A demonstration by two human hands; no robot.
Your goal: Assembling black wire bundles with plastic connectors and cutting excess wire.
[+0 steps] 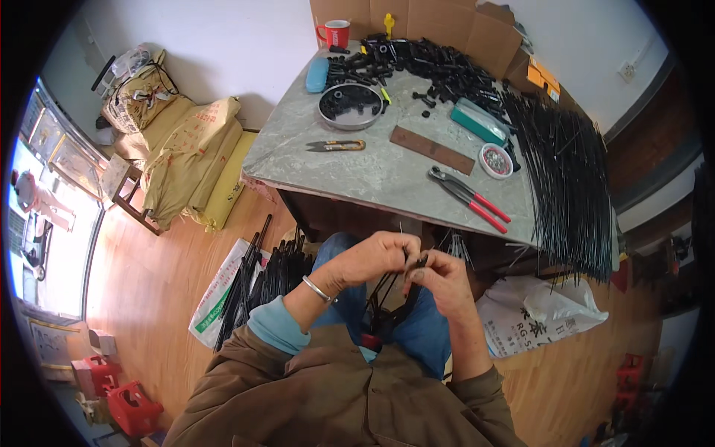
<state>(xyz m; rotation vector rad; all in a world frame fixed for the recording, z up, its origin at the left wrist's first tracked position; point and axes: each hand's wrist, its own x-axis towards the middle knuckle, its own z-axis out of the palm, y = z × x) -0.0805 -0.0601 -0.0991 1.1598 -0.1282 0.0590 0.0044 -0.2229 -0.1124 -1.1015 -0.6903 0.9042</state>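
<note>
My left hand (pixel 370 257) and my right hand (pixel 441 279) meet over my lap, just below the table's near edge. Both pinch a bundle of thin black rods (pixel 389 302) that hangs down between my knees. A small black plastic piece (pixel 419 262) sits at the rods' top end between my fingertips. A thin wire sticks up from my left fingers. A silver bangle is on my left wrist.
The grey table (pixel 372 175) holds red-handled pliers (pixel 469 195), snips (pixel 335 145), a round pan of black parts (pixel 350 104), a heap of black parts (pixel 439 67), a brown strip (pixel 432 149) and a big fan of black rods (pixel 570 179). A sack of rods (pixel 253 287) stands at my left; a white bag (pixel 536 316) lies right.
</note>
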